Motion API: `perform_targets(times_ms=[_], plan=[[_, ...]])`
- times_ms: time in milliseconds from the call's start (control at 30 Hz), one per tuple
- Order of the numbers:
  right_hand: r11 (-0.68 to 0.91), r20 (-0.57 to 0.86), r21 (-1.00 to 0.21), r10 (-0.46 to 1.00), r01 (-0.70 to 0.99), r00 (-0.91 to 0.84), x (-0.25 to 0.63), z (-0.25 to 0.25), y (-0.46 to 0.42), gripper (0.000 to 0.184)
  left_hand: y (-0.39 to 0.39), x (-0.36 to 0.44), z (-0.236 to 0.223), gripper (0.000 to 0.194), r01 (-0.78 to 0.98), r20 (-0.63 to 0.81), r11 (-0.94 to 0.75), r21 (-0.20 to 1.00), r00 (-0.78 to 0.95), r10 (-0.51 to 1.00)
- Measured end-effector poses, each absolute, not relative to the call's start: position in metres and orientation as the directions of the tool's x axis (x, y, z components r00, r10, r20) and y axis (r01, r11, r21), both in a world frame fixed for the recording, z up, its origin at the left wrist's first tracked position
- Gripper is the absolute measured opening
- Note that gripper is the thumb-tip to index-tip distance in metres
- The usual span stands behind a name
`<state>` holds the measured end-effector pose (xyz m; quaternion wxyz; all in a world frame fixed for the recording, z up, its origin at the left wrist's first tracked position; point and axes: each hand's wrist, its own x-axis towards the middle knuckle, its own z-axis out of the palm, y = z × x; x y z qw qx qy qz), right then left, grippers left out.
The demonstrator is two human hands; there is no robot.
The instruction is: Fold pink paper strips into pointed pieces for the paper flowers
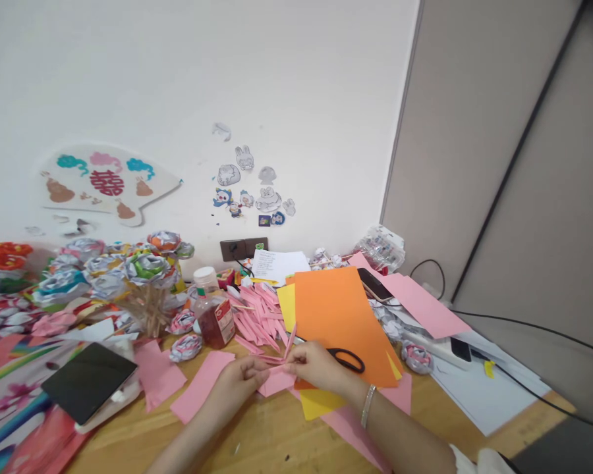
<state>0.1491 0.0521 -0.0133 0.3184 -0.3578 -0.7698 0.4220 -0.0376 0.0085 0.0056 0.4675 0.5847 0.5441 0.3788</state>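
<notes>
Between my two hands is a piece of pink paper [277, 382], partly folded and held just above the front of the table. My left hand [242, 380] pinches its left side between thumb and fingers. At the upper right edge, my right hand [313, 365] grips the same paper, fingers closed. Right behind the hands lies a heap of folded pink paper strips [259, 313]. Black-handled scissors [348, 360] rest on orange paper [340, 322] beside my right hand, their blades mostly hidden. A flat pink sheet [202, 388] lies left of my left hand.
A bottle of reddish liquid [215, 319] stands behind the left hand. Paper flowers [148, 270] crowd the left back. A dark tablet-like slab [89, 382] lies at left. On the right are a phone [374, 285], white sheets [484, 395] and black cables [538, 334].
</notes>
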Motion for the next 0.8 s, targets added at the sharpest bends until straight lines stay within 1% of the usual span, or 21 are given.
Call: perform_targets(times_ms=[167, 267, 333, 400, 533, 633, 800], plan=[[0.394, 0.173, -0.865, 0.815, 0.31, -0.553, 0.15, -0.01, 0.049, 0.02, 0.007, -0.036, 0.01, 0.026, 0.418, -0.049, -0.019, 0.908, 0.151, 0.987], [0.387, 0.139, -0.857, 0.811, 0.342, -0.568, 0.15, -0.006, 0.045, 0.022, 0.004, -0.032, 0.015, 0.03, 0.537, 0.014, -0.129, 0.834, 0.213, 0.977], [0.385, 0.125, -0.853, 0.805, 0.352, -0.58, 0.148, -0.003, 0.042, 0.023, 0.002, -0.031, 0.017, 0.031, 0.563, 0.059, -0.207, 0.8, 0.27, 0.961], [0.39, 0.126, -0.853, 0.8, 0.348, -0.587, 0.148, 0.0, 0.04, 0.024, 0.001, -0.03, 0.018, 0.03, 0.569, 0.083, -0.244, 0.786, 0.294, 0.952], [0.367, 0.11, -0.871, 0.795, 0.328, -0.596, 0.148, 0.002, 0.041, 0.023, 0.003, -0.033, 0.015, 0.027, 0.645, 0.068, -0.204, 0.736, 0.23, 0.971], [0.349, 0.094, -0.881, 0.79, 0.319, -0.605, 0.149, 0.0, 0.044, 0.022, 0.004, -0.034, 0.016, 0.027, 0.659, 0.055, -0.182, 0.73, 0.209, 0.976], [0.479, 0.165, -0.793, 0.764, 0.377, -0.623, 0.152, -0.004, 0.046, 0.021, 0.003, -0.031, 0.02, 0.028, 0.632, 0.029, -0.165, 0.757, 0.219, 0.975]])
